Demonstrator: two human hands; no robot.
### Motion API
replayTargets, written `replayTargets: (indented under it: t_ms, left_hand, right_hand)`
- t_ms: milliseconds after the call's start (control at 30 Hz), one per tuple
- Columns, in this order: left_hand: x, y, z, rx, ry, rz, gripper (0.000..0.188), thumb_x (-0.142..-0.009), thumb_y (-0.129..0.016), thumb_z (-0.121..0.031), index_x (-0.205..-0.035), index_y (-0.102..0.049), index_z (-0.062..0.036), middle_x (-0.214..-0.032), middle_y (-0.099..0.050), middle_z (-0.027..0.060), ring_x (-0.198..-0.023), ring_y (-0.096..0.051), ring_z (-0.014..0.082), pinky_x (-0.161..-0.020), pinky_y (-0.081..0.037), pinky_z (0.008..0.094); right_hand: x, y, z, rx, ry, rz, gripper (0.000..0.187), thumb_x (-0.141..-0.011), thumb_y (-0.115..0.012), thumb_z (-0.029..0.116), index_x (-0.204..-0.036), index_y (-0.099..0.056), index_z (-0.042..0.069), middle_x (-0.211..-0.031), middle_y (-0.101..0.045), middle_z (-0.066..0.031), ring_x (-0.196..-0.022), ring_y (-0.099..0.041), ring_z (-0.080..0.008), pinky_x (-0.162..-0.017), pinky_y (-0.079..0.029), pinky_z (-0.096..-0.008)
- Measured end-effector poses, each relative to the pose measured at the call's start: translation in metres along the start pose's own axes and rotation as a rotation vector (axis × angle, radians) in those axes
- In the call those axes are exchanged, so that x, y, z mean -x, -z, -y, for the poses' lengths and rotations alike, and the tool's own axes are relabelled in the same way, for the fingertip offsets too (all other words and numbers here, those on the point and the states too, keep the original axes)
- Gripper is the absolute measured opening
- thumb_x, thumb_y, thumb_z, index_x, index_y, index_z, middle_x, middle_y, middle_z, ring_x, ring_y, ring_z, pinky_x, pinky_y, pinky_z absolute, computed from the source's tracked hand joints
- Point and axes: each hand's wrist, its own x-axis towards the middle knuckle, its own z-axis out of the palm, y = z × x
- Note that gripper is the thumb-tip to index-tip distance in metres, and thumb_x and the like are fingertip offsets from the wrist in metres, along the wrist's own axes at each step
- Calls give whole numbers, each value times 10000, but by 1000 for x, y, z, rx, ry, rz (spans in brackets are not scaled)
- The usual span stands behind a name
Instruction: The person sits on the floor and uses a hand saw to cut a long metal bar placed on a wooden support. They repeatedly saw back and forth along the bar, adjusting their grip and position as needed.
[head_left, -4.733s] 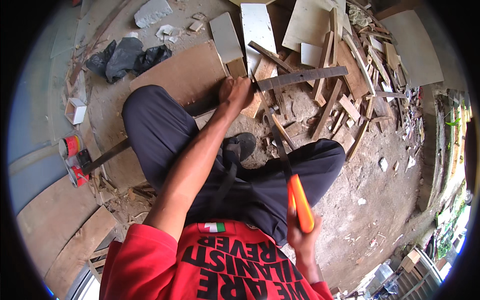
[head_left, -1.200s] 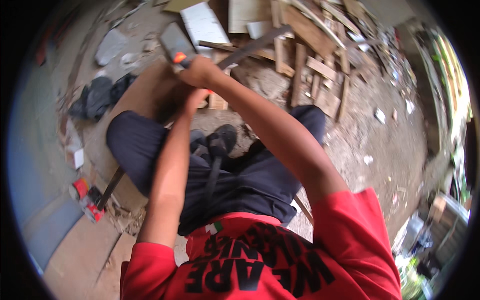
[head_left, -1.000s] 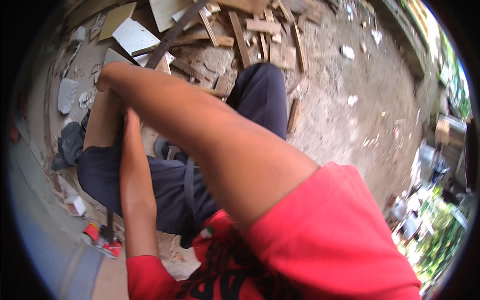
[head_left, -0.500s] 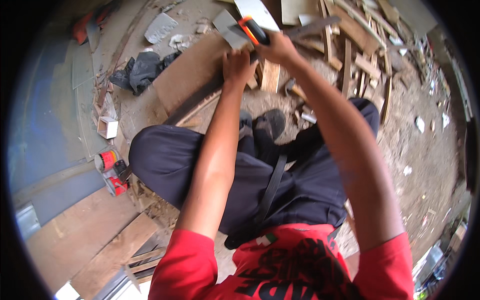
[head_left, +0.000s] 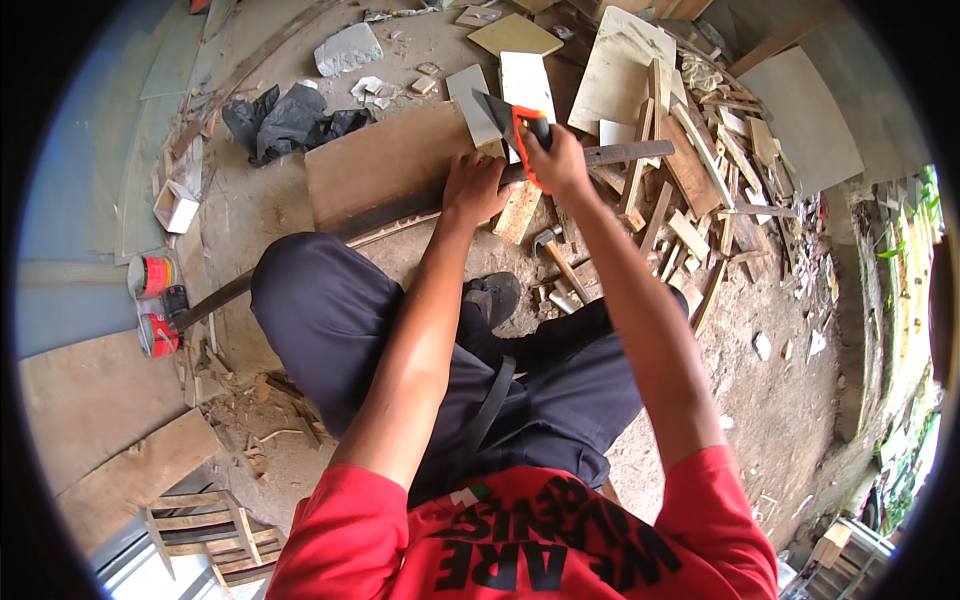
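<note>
My right hand (head_left: 560, 165) is wrapped round the orange-and-black handle of a handsaw (head_left: 524, 125). The saw's grey blade points up and away to the left, much of it hidden. Beside it, my left hand (head_left: 474, 187) curls its fingers over a long dark wooden beam (head_left: 398, 208), which crosses from the lower left to the right past both hands. A wide brown board (head_left: 385, 160) lies against the beam's far side. Just below the hands, a short pale piece of wood (head_left: 518, 212) sticks out under the beam.
A hammer (head_left: 565, 265) lies on the ground near my shoe (head_left: 495, 298). Scrap wood (head_left: 690, 170) is heaped at the right. Black plastic (head_left: 285, 125) and a grey stone block (head_left: 348, 50) lie far left; red cans (head_left: 158, 335) stand by the beam's left end.
My right hand has turned the saw, so its orange handle loop and more of the blade show. My left hand stays on the beam. The whole view has shifted.
</note>
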Motion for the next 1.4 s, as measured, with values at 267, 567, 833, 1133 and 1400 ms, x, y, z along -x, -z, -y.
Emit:
replayTargets:
  t_ms: [267, 567, 833, 1133, 1400]
  left_hand:
    - [5, -8, 2, 72, 14, 7, 539, -891, -569, -558, -1130, -635, -80, -1189, -655, 133, -1245, -513, 298, -1111, -256, 510]
    - [-14, 12, -5, 255, 180, 116, 623, -804, -642, -655, -1160, -719, -150, -1240, -653, 133, -1247, -533, 291, -1122, -283, 444]
    - [-28, -12, 22, 979, 389, -197, 322, -889, -711, -374, -910, -761, -57, -885, -750, 78, -799, -679, 139, -744, -525, 310]
    - [-16, -14, 13, 548, 309, -47, 391, -865, -690, -477, -956, -749, -101, -869, -743, 95, -794, -709, 198, -730, -527, 337]
    - [-7, 1, -10, 343, 189, -19, 578, -818, -686, -596, -1020, -737, -57, -961, -733, 130, -930, -687, 259, -934, -459, 373]
  right_hand:
    - [108, 13, -10, -835, -100, -332, 227, -1004, -595, 207, -878, -608, 19, -669, -531, 24, -577, -481, -65, -532, -402, -255]
    - [226, 36, -85, -1067, -356, -349, 266, -1024, -546, 229, -825, -509, 56, -592, -441, 2, -488, -449, -101, -454, -384, -265]
    - [207, 51, -109, -1407, -449, -287, 404, -1013, -534, 391, -774, -487, 68, -613, -469, -33, -532, -481, -168, -537, -436, -321]
    - [210, 53, -114, -1460, -498, -281, 474, -980, -541, 498, -779, -480, 73, -619, -441, -40, -535, -472, -190, -552, -432, -332]
    - [214, 54, -119, -1475, -547, -311, 469, -976, -551, 481, -770, -472, 67, -625, -419, -39, -542, -440, -184, -530, -391, -331]
